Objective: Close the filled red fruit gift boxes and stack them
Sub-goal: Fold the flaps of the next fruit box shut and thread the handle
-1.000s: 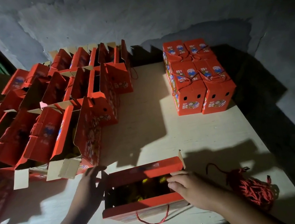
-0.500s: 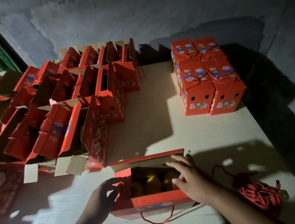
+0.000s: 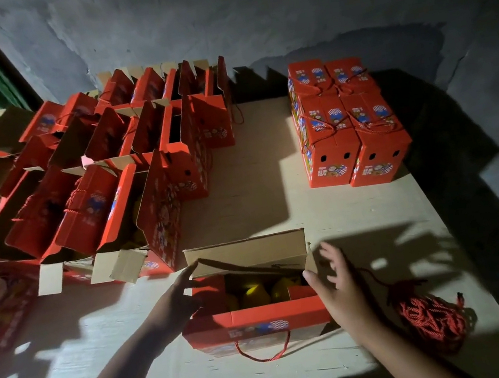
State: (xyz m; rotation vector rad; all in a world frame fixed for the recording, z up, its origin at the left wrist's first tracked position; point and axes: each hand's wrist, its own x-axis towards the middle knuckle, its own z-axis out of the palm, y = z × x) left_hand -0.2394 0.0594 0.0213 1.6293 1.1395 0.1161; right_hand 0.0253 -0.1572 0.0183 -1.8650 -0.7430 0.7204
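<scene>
Red cardboard gift box (image 3: 255, 321) sits on the pale desk (image 3: 258, 187) near its front edge, brown flaps half up, yellow fruit (image 3: 253, 293) dim and partly hidden inside. Left hand (image 3: 174, 302) touches the left flap with straight fingers; right hand (image 3: 342, 285), blurred, hovers with spread fingers at the box's right end. Shadow swallows the open red boxes (image 3: 106, 180) left of it.

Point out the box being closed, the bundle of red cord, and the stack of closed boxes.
Box being closed (image 3: 255, 322): head view, red front wall.
Bundle of red cord (image 3: 431, 320): head view, middle of the coil.
Stack of closed boxes (image 3: 380, 162): head view, front face of the right-hand box.
</scene>
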